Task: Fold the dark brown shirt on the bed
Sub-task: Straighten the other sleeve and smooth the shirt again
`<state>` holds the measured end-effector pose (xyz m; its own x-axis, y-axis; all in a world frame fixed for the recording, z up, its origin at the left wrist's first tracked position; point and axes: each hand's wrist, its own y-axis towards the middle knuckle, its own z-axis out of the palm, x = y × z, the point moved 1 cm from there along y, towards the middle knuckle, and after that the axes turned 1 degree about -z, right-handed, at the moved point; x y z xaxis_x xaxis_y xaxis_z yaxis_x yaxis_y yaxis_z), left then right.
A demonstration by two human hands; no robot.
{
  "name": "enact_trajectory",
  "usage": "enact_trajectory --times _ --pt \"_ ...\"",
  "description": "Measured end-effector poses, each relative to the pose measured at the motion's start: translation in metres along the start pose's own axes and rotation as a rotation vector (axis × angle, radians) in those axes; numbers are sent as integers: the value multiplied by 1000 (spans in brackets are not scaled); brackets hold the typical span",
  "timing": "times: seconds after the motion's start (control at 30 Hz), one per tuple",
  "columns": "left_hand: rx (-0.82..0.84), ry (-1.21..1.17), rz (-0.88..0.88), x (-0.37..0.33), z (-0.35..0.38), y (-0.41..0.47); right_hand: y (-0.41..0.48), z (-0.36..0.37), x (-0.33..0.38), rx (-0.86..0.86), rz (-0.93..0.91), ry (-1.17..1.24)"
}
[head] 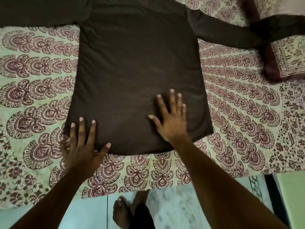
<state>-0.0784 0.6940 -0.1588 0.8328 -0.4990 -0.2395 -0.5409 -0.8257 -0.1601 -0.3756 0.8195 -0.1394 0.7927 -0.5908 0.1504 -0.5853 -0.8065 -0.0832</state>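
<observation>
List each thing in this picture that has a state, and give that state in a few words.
Dark brown shirt: spread flat, unfolded, sleeves out.
Left hand: open, fingers on the hem corner.
Right hand: open, flat on the shirt.
Bedsheet: spread under the shirt.

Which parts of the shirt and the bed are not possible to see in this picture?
- Head view: the collar of the dark brown shirt is cut off by the top edge.
- Both cuffs: the left sleeve leaves at the left edge, the right sleeve at the right edge.
- The side facing the bedsheet is hidden.
- The pillow is blurred and cut off.
</observation>
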Motion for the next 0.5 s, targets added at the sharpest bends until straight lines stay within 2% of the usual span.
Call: enact_trajectory --times 0.1,0.17,0.27,0.4,0.47,0.5 --pt "-21 -4 -14 -1 -1 0 9 14 53 85 -259 -13" --pt "-19 -36 -32 -2 -2 0 1 22 77 123 -334 -22" --pt "-34 -115 -78 -2 -4 0 -31 29 91 140 -421 -78" --pt "-45 -170 -170 4 -12 -15 -70 33 92 207 -751 -67" --pt "-58 -171 -210 2 -17 -23 -68 29 96 191 -765 -28" --pt "-75 -174 -226 -1 -21 -23 -60 25 102 146 -708 6"
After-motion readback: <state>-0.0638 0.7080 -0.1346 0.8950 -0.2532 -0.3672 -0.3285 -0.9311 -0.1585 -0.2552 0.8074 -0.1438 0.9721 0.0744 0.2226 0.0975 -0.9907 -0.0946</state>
